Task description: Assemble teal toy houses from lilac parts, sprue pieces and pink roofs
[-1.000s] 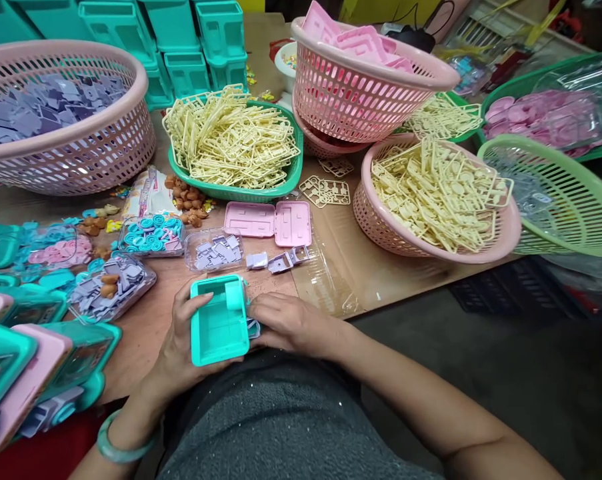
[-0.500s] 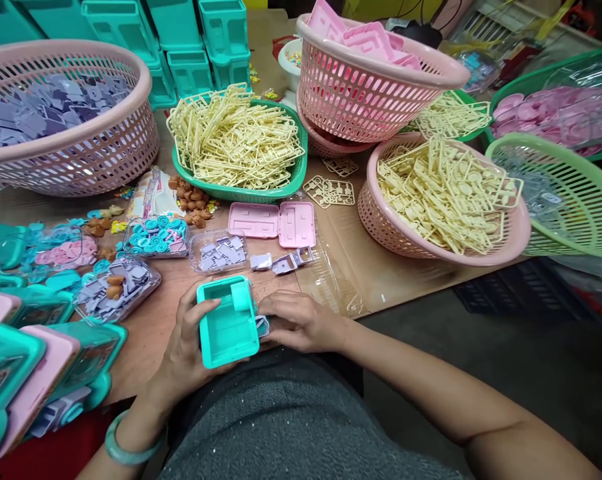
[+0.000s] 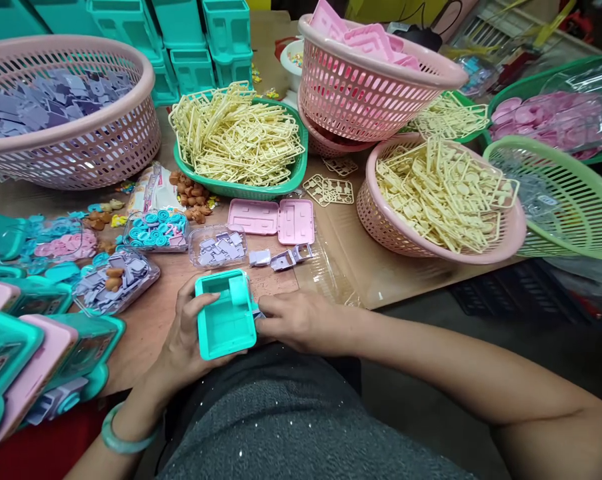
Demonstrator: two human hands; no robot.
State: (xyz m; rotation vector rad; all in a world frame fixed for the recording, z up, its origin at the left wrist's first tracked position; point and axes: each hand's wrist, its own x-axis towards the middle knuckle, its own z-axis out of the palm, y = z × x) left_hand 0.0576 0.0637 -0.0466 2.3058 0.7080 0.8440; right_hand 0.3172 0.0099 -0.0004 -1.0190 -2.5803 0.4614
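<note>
Below frame centre, your left hand (image 3: 181, 333) gripped the turquoise box (image 3: 223, 328); your right hand (image 3: 301, 321), pinching a lavender part (image 3: 259, 313), likely needed even pressure.

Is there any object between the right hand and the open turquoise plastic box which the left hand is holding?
Only a small lavender plastic part, partly hidden by the right hand, shows beside the open turquoise plastic box. Nothing else visible stands between hand and box.

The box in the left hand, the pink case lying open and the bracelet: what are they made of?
Box: probably hard, smooth plastic; its color is even, its corners rounded. Pink case: likely plastic too, with a soft sheen and molded ridges. Bracelet: smooth and slightly shiny, perhaps stone, glass or plastic; I can't tell which.
</note>
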